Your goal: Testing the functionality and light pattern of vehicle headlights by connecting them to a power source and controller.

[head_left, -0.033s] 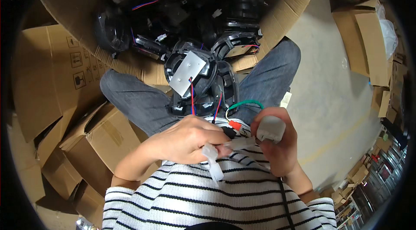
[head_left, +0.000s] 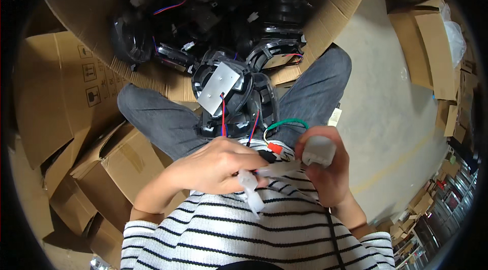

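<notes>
My left hand (head_left: 221,165) is closed on a white plastic wire connector (head_left: 250,188), which sticks out below its fingers toward the striped shirt. In the fist of my right hand (head_left: 330,178) is a pale grey plastic block (head_left: 318,151), its kind unclear. Between the two hands lies a translucent connector (head_left: 279,169), touching the fingers of both. Just above it are a red plug (head_left: 275,148) and a green sleeved cable (head_left: 287,121). Red and blue wires (head_left: 223,120) run from a round black part with a silver plate (head_left: 218,88) down behind my left hand.
A big cardboard box (head_left: 340,8) full of black round parts stands ahead, between my knees. Folded cartons (head_left: 51,82) and an opened carton (head_left: 122,158) are at the left. More boxes (head_left: 432,51) and a plastic bag (head_left: 455,41) stand at the right beside the grey floor (head_left: 376,92).
</notes>
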